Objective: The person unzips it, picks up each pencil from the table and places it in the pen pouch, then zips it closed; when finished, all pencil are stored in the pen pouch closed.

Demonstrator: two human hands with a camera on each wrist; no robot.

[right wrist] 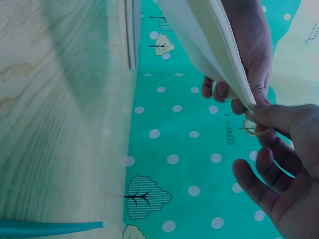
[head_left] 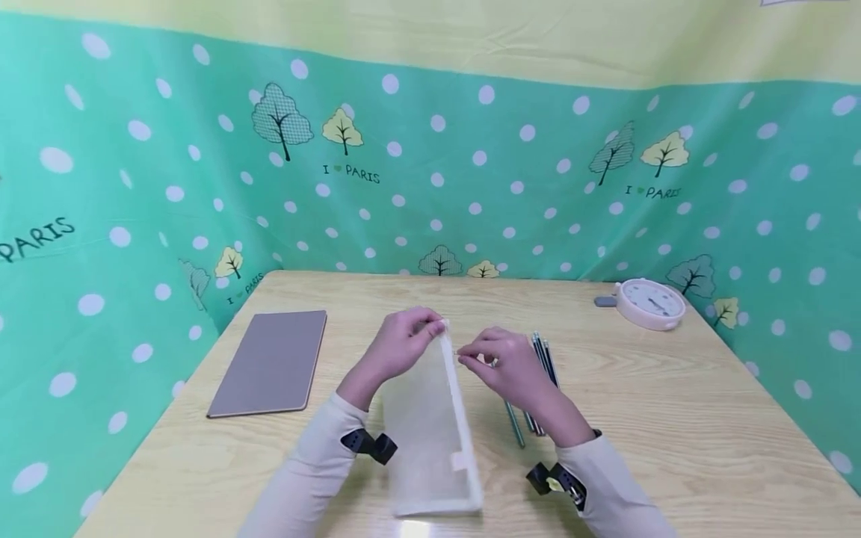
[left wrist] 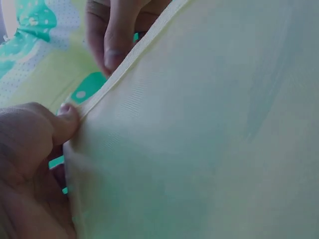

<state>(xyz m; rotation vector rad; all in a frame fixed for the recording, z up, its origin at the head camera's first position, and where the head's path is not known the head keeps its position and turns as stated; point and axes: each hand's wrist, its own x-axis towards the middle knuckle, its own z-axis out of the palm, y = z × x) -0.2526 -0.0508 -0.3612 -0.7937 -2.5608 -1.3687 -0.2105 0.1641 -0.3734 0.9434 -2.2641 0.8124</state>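
Observation:
A translucent whitish zipper pouch [head_left: 424,441] with a white edge band stands tilted above the table in the head view. My left hand [head_left: 403,344] grips its upper corner between thumb and fingers; the left wrist view shows the thumb on the edge band [left wrist: 124,62]. Close by, on the right of that edge, my right hand [head_left: 507,370] pinches a small zipper pull with thumb and forefinger. A thin ring [right wrist: 256,132] shows at these fingertips in the right wrist view. The pouch's sheer side fills most of the left wrist view.
A grey notebook [head_left: 272,362] lies on the left of the wooden table [head_left: 639,418]. Several dark pencils [head_left: 550,366] and a teal pencil [head_left: 514,424] lie partly under the right forearm. A pink round clock [head_left: 650,304] sits at the back right, beside a small grey item [head_left: 605,302].

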